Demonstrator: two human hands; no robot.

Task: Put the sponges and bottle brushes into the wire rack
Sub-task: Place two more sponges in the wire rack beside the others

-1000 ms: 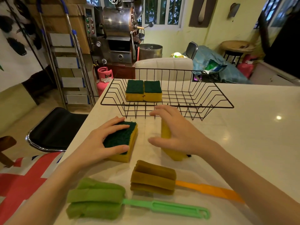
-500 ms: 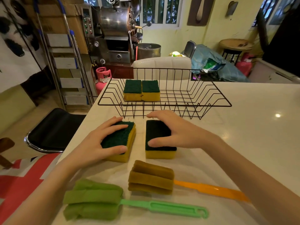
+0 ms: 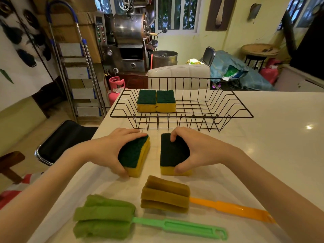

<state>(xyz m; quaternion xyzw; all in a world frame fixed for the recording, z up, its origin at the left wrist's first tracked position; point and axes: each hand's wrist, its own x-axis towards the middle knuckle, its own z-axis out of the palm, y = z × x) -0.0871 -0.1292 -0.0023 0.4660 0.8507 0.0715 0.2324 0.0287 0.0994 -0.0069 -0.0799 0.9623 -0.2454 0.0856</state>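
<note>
Head view: two sponges (image 3: 156,101) already lie side by side in the left part of the rack (image 3: 182,116). On the desk (image 3: 273,155) just before it, the left hand (image 3: 107,151) has its fingers closed round a tilted sponge (image 3: 135,155), and the right hand (image 3: 199,151) grips a flat one (image 3: 172,155). The brown brush (image 3: 165,194) and green brush (image 3: 105,216) lie untouched nearer the person. By my judgement, two of six items are done.
</note>
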